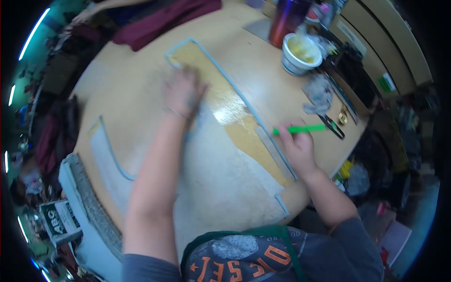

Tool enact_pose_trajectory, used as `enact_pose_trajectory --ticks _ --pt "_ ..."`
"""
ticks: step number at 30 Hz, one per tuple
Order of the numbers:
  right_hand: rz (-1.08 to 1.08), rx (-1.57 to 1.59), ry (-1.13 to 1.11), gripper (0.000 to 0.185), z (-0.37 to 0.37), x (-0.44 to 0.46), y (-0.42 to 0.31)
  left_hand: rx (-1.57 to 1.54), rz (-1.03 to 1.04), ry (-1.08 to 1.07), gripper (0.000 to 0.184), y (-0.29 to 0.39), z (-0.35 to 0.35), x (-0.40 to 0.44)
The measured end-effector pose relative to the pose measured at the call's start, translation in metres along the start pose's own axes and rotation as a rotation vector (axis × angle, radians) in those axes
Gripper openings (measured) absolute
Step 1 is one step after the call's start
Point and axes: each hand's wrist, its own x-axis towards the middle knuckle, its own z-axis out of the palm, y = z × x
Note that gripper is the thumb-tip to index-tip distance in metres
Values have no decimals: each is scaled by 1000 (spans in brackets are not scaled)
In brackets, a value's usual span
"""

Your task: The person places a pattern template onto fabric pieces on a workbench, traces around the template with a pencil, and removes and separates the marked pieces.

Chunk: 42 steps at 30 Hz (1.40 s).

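Observation:
A large pale sheet (211, 155) lies on the table, with a glossy yellow coated band (206, 66) edged by a light blue strip (225, 75). My left hand (184, 91) presses down at the band's left side, palm down with the thumb apart from the fingers; it is slightly blurred. In my right hand (299, 148) is a slim bright green stick (305, 128), held level over the band's right edge. A short grey strip (272, 148) lies along that edge below it. What the left fingertips touch is partly hidden.
On the round table (244, 51) stand a white tub (300, 58) of yellowish paste and a dark tumbler (286, 21). A crumpled grey cloth (319, 91) and black snips (332, 127) lie at right. Maroon fabric (164, 21) sits at the back, another cut piece (110, 160) at left.

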Motion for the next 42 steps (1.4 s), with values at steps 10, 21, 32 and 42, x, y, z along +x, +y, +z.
enact_pose_trajectory --ticks 10,21,32,42 --pt "-174 -146 7 19 141 228 41 -64 67 -13 64 62 3 -81" --pt "-336 -620 -185 18 46 70 5 -40 65 72 63 59 16 -80" --pt "-41 -453 66 4 -98 -175 -65 -185 214 454 39 46 20 -110" --pt "-88 -547 -225 20 -49 -50 -40 -449 -366 395 42 -128 -38 -368"
